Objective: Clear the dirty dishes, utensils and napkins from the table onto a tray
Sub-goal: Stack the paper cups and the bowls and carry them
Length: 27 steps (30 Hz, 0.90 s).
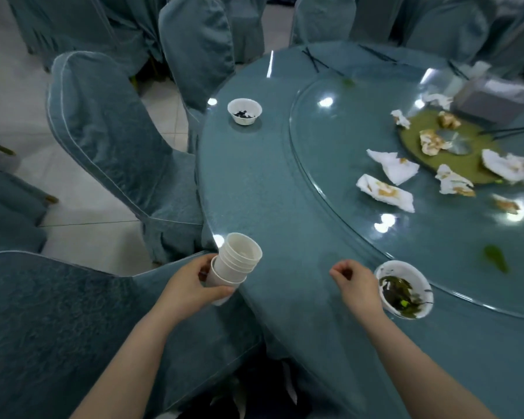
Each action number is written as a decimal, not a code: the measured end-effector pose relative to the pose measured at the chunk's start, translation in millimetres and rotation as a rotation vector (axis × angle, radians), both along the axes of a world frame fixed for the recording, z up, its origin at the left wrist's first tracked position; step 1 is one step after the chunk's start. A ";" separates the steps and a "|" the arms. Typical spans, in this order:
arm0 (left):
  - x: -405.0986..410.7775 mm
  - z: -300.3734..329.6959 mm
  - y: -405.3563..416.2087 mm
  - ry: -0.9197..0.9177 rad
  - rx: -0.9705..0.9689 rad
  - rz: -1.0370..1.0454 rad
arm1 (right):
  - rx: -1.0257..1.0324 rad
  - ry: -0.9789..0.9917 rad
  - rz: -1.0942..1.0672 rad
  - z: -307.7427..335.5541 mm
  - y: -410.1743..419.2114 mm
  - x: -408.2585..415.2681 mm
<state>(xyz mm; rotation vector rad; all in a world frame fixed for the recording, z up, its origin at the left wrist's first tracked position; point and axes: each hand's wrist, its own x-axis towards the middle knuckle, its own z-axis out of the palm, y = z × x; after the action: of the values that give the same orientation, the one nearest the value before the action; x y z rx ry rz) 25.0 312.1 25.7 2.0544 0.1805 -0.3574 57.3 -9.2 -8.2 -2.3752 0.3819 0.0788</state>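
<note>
Head view: the empty, loosely curled right hand (356,284) sits just left of the soiled white round bowl (404,288) at the desk's (285,192) near edge, while the left hand (191,282) grips stacked white paper cups (235,264).

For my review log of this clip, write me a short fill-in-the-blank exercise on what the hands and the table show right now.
1. The left hand holds a stack of white ____.
2. The right hand hovers beside a dirty ____ of leftover greens.
3. Crumpled napkins lie on the glass ____ in the table's middle.

Missing words: cups; bowl; turntable
</note>
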 end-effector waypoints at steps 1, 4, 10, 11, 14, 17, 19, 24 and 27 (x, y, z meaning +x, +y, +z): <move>4.9 -0.1 -11.5 -0.004 -0.017 -0.021 | 0.012 -0.010 -0.049 4.4 -16.5 -5.3; 15.6 -1.9 -42.9 -0.003 -0.035 -0.059 | 0.084 -0.049 -0.206 13.4 -60.2 -19.4; 24.1 -6.1 -99.6 0.001 -0.029 -0.118 | 0.092 0.001 -0.374 16.7 -132.4 -39.0; 23.5 -6.4 -106.9 0.006 -0.030 -0.117 | 0.092 0.005 -0.381 14.5 -140.2 -40.6; 18.7 -8.1 -123.5 0.016 -0.025 -0.091 | 0.079 0.010 -0.387 7.0 -156.3 -43.9; 8.6 -6.1 -131.7 0.018 -0.019 -0.042 | 0.072 0.059 -0.445 -3.7 -164.6 -44.2; -0.2 -3.9 -136.1 0.018 -0.013 -0.001 | 0.110 0.187 -0.436 -7.4 -166.6 -40.2; -23.1 7.8 -133.4 0.006 -0.016 0.087 | 0.180 0.349 -0.227 -7.4 -155.0 -27.0; -37.1 15.1 -123.4 -0.002 -0.023 0.168 | 0.252 0.338 -0.156 -4.9 -137.9 -24.1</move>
<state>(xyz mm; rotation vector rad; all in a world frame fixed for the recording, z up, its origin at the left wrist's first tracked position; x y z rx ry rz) -12.1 188.8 40.8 2.0003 0.3436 -0.2527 33.2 -147.1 -13.1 -2.0743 0.6743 0.4340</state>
